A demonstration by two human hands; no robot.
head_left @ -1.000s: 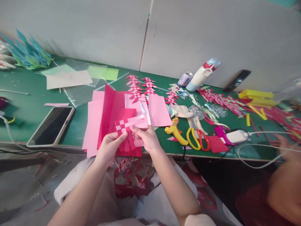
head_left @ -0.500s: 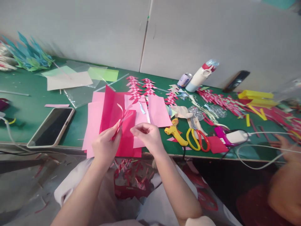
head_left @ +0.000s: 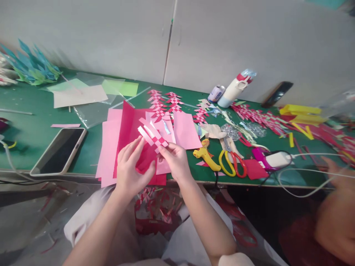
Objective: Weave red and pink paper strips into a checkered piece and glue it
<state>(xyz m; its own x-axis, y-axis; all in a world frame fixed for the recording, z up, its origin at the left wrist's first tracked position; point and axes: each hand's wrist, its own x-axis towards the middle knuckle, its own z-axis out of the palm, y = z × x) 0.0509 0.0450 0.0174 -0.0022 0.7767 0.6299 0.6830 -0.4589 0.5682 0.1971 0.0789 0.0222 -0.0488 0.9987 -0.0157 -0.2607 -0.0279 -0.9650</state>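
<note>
My right hand (head_left: pixel 176 160) pinches a small woven piece of red and pink paper strips (head_left: pixel 158 141) at its lower right end. The weave is a checkered band, and loose strip ends fan out towards the upper left. My left hand (head_left: pixel 133 166) is open, thumb and fingers apart, its fingertips close by the strip ends; I cannot tell whether they touch. Under both hands lie a folded dark pink sheet (head_left: pixel 126 125) and light pink sheets (head_left: pixel 107 151). Finished-looking checkered paper strips (head_left: pixel 156 103) rest just behind.
On the green table (head_left: pixel 94 144) lie a phone (head_left: pixel 58 151), scissors (head_left: pixel 233 162), a yellow glue gun (head_left: pixel 206 157) and a white charger (head_left: pixel 277 159) with cable. A bottle (head_left: pixel 234 90) and can (head_left: pixel 216 93) stand behind. Another person's hand (head_left: pixel 332 170) is at right.
The woven paper piece has passed from my left hand to my right and now lies turned with its checkered face showing. My left hand's fingers have spread apart.
</note>
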